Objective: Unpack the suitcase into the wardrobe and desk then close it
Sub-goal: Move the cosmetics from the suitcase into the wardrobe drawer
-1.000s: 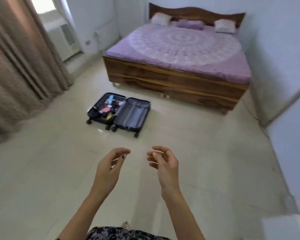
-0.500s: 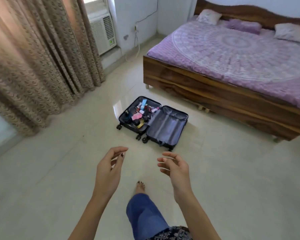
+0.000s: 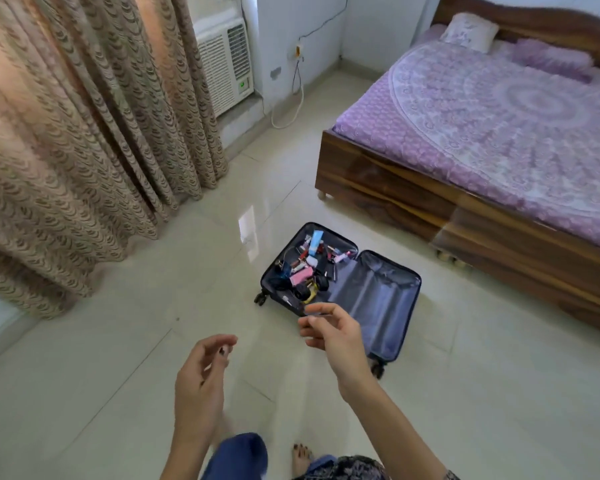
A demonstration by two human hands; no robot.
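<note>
A dark wheeled suitcase (image 3: 378, 299) lies open on the tiled floor a step ahead of me. Its left half holds several small items (image 3: 307, 268), among them pink and blue tubes and boxes. Its right half shows only grey lining. My left hand (image 3: 201, 379) hangs in front of me with loosely curled fingers and holds nothing. My right hand (image 3: 333, 334) is raised just in front of the suitcase's near edge, fingers relaxed and empty. No wardrobe or desk is in view.
A wooden bed (image 3: 482, 188) with a purple cover stands to the right of the suitcase. Patterned curtains (image 3: 84, 140) hang at the left. A window air conditioner (image 3: 227, 62) and a cable sit at the far wall. My feet (image 3: 300, 459) are on the floor tiles.
I have walked closer to the suitcase, which now sits larger and nearer my right hand. The view has turned left, showing more curtain. Both hands stay empty.
</note>
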